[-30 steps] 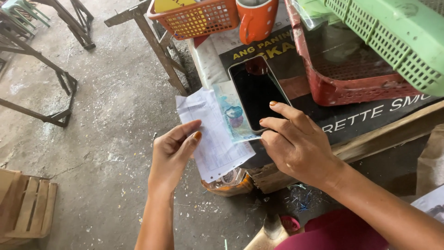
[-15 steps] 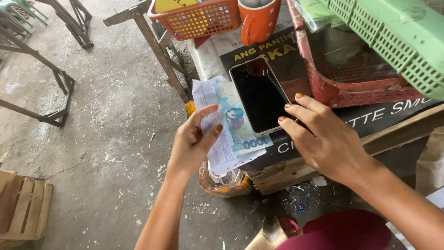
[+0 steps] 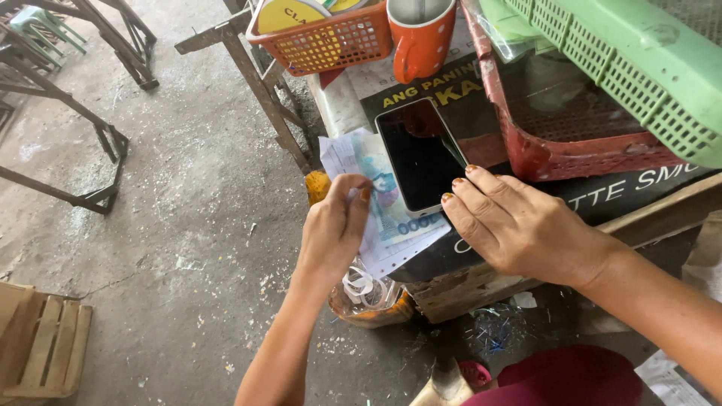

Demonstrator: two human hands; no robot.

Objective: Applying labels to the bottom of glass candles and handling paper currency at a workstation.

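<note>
Now the left hand (image 3: 335,229) sits higher along the paper slip (image 3: 340,154) than it did a second ago, its fingertips pinched on the slip's edge where the blue banknote (image 3: 387,207) lies on top of it. A moment back that hand held the slip folded near the surface's (image 3: 526,192) corner; since then slip and banknote have been slid up beside the phone (image 3: 421,154) and lie flatter, partly tucked under the phone's left edge. The right hand (image 3: 519,229) has dropped lower and rests palm down, fingers spread and grasping nothing, its fingertips touching the phone's lower corner. So the papers look gathered and pinned next to the dark-screened phone. An orange mug (image 3: 421,34) and an orange basket (image 3: 323,41) stand behind, with a red tray (image 3: 556,158) under a green crate (image 3: 639,68).
</note>
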